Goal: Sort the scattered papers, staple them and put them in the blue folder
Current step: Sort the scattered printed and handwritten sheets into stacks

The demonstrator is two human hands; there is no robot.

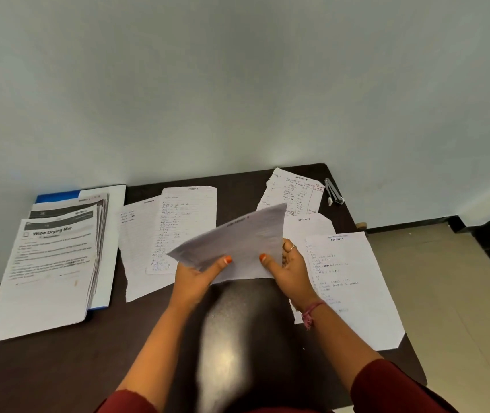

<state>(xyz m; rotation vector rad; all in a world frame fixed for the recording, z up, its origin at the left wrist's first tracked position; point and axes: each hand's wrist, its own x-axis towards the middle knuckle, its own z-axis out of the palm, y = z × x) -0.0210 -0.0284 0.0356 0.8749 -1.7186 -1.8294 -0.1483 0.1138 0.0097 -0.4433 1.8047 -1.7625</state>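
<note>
Both hands hold one sheet [237, 248] up off the worktop [154, 338], tilted, near its lower edge: the left hand [196, 278] pinches the lower left part with the thumb on top, the right hand [290, 269] pinches the lower right, thumb likewise on the face and a ring showing on one finger. So each grip is closed on that sheet, and it bows a little between them. It looks thin, light and floppy, likely to sag or crease if held by one corner alone, so two edge pinches suit it; a hard tug would probably tear it. The other loose sheets lie flat on the dark, glossy worktop: two overlapping handwritten pages [172, 234] to the left of centre, a page with a ragged edge [291, 189] at the back, and a large page headed Section 4 [354, 287] on the right, jutting past the worktop's edge. The stapler [333, 192], small and metallic, sits at the far right corner, apart from the hands. At far left a thick printed stack [50, 263] rests on the blue folder [56, 196], of which only a rim shows.
</note>
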